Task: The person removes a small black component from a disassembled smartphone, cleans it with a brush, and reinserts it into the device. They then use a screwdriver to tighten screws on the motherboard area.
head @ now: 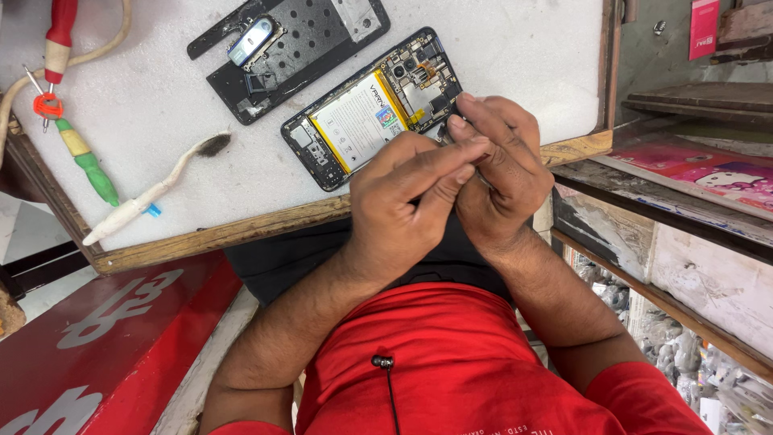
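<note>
An opened phone (pixel 366 113) lies back-up on the white work mat (pixel 499 48), showing its white battery with yellow edges and its circuit board. My left hand (pixel 398 213) and my right hand (pixel 503 173) meet just below the phone's right end, above the mat's wooden edge. The fingertips of both hands pinch together on a tiny part (pixel 448 138) that the fingers mostly hide. My right fingers curl over the left thumb and forefinger. Neither hand touches the phone's battery.
A black phone back frame (pixel 298 44) lies beyond the phone. On the left are a worn white toothbrush (pixel 149 193), a green and yellow screwdriver (pixel 87 159) and a red-handled tool (pixel 58 36). Wooden shelves (pixel 644 193) with a pink box stand on the right, and a red board (pixel 121 338) is at lower left.
</note>
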